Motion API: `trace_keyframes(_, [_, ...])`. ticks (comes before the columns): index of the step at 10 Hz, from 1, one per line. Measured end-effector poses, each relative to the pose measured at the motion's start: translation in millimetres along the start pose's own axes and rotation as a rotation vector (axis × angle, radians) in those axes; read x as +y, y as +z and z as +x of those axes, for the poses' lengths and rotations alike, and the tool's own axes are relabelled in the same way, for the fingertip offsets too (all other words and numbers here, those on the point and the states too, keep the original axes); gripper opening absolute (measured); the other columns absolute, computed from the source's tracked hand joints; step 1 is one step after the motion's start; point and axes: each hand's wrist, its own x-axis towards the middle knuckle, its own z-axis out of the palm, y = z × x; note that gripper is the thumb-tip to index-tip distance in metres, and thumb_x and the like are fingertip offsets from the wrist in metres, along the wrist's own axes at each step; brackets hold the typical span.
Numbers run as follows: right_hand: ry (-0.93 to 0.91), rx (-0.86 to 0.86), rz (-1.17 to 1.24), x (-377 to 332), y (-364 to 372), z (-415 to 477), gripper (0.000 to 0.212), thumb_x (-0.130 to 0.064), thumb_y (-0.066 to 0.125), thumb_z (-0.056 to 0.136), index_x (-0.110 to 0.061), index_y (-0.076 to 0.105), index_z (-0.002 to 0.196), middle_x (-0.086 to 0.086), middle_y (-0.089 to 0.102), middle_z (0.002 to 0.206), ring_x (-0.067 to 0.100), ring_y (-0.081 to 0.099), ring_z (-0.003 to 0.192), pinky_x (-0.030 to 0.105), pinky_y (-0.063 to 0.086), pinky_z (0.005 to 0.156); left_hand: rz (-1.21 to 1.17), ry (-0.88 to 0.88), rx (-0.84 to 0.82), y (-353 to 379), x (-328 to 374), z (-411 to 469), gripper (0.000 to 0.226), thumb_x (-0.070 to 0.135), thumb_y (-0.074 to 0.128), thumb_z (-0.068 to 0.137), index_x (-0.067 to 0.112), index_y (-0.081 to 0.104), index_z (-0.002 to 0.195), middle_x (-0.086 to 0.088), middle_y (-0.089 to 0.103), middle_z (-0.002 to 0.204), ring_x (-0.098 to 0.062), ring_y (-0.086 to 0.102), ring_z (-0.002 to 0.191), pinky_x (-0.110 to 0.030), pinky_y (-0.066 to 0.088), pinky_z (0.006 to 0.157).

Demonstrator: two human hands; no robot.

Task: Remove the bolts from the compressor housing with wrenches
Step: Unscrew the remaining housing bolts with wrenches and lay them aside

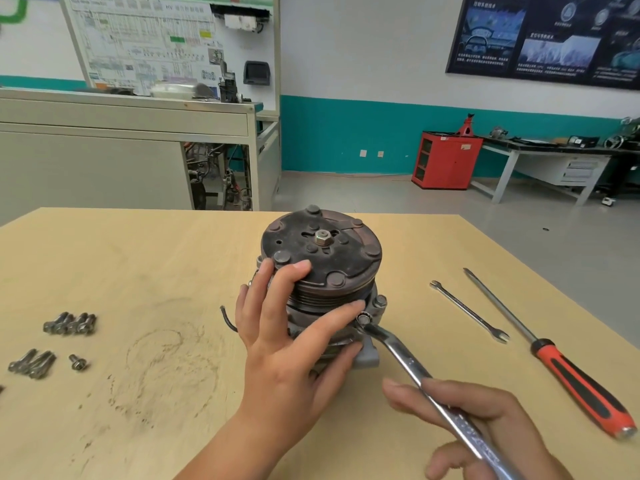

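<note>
The bolt (363, 319) being worked is found ahead of and to the left of the right hand (460, 420), on the rim of the compressor (329, 296) below its grooved pulley. The wrench (412, 368) is laid along exactly that line: its long axis runs slantwise from the right hand up to the bolt, and its ring end is seated over the bolt head. The right hand's fingers are curled round the polished steel handle near its far end, so the next move is judged to be a swing of the handle about the bolt. The left hand (287, 344) is nearer the bolt. It is wrapped over the side of the compressor, with fingers spread on the dark, rusty front plate (311, 244) and one fingertip just beside the ring end, so pinching is judged a risk. The compressor stands upright on the pale wooden table (156, 271), directly under the left hand. Beyond the right hand and to its right, a slim open-ended second wrench (467, 311) and a red-and-black-handled screwdriver (554, 355) lie side by side. Loose bolts (69, 323) are gathered well to the left of the left hand.
</note>
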Motion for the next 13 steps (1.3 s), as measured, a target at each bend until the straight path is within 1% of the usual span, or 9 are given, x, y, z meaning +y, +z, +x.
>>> trace_keyframes(1, [-0.21,-0.137,-0.09,-0.4,-20.3,-0.3,0.055,-0.037,0.086,0.045,0.004,0.064,0.074,0.024,0.064,0.052,0.023,0.059,0.033,0.014,0.036,0.027,0.004,0.008,-0.005,-0.9,0.3,0.4,0.026,0.034,0.063,0.082,0.039,0.059,0.107,-0.006,0.033,0.137,-0.017,0.008,0.146,-0.051,0.019,0.112])
trace_keyframes(2, [-0.529,-0.074,-0.126,-6.3,-37.1,22.8,0.028,-0.052,0.062,0.076,-0.026,0.071,0.08,0.005,0.065,0.053,0.017,0.057,0.039,0.013,0.037,0.038,-0.02,-0.003,-0.001,-1.3,2.7,1.8,0.022,0.032,0.064,0.082,0.04,0.059,0.101,-0.005,0.033,0.136,-0.017,0.008,0.145,-0.049,0.018,0.114])
trace_keyframes(3, [-0.495,0.248,-0.1,-9.4,-48.5,70.6,0.019,-0.018,0.047,0.094,-0.014,0.064,0.084,-0.002,0.04,0.053,0.005,0.033,0.037,0.02,0.027,0.041,-0.013,-0.009,-0.005,-2.6,5.6,3.0,0.02,0.032,0.063,0.083,0.041,0.06,0.1,-0.005,0.033,0.134,-0.024,0.013,0.143,-0.054,0.022,0.111])
trace_keyframes(7, [-0.567,-0.12,0.396,-12.9,-62.3,46.8,0.031,-0.037,0.049,0.087,-0.014,0.069,0.078,0.004,0.056,0.058,0.014,0.053,0.053,0.015,0.043,0.054,0.026,-0.014,-0.028,-4.3,6.1,4.6,0.03,0.034,0.064,0.08,0.039,0.056,0.109,-0.004,0.033,0.134,-0.03,0.017,0.139,-0.071,0.031,0.097])
trace_keyframes(8, [-0.537,-0.101,0.346,-2.0,-48.2,17.4,0.057,-0.036,0.065,0.083,0.013,0.057,0.112,0.043,0.057,0.101,0.048,0.059,0.097,0.035,0.049,0.076,0.016,-0.017,-0.02,-3.8,4.8,3.8,0.031,0.035,0.064,0.08,0.038,0.056,0.11,0.0,0.028,0.14,-0.023,0.013,0.144,-0.07,0.03,0.098])
trace_keyframes(9, [-0.308,0.07,0.04,9.4,-28.5,5.5,0.057,-0.033,0.092,0.028,-0.001,0.074,0.071,0.026,0.07,0.074,0.032,0.071,0.065,0.02,0.048,0.038,0.019,-0.019,-0.021,-3.3,3.4,3.3,0.036,0.036,0.064,0.08,0.035,0.055,0.115,0.002,0.023,0.142,-0.025,0.015,0.143,-0.07,0.03,0.099])
trace_keyframes(10, [-0.05,0.108,0.01,4.7,-12.0,2.7,0.019,0.002,0.076,0.057,0.0,0.066,0.041,0.02,0.065,0.053,0.024,0.067,0.048,0.018,0.035,0.026,0.018,-0.022,-0.019,-3.0,3.2,2.6,0.038,0.037,0.064,0.08,0.034,0.053,0.117,0.003,0.022,0.143,-0.025,0.015,0.143,-0.069,0.03,0.099])
trace_keyframes(12, [0.127,0.135,0.104,6.6,-5.0,-4.0,0.062,-0.005,0.092,0.006,0.0,0.075,0.065,0.014,0.07,0.062,0.043,0.065,0.062,0.015,0.034,0.029,0.01,-0.019,-0.019,-2.7,1.8,2.0,0.037,0.037,0.064,0.081,0.035,0.054,0.117,0.003,0.024,0.143,-0.021,0.012,0.145,-0.069,0.03,0.1])
trace_keyframes(13, [0.13,0.105,0.077,8.8,-1.7,-7.8,0.055,-0.01,0.094,0.012,-0.007,0.076,0.063,0.011,0.071,0.061,0.019,0.068,0.056,0.015,0.036,0.031,0.008,-0.021,-0.024,-2.9,2.2,1.8,0.037,0.036,0.064,0.081,0.035,0.054,0.116,0.002,0.025,0.143,-0.019,0.011,0.145,-0.068,0.029,0.101])
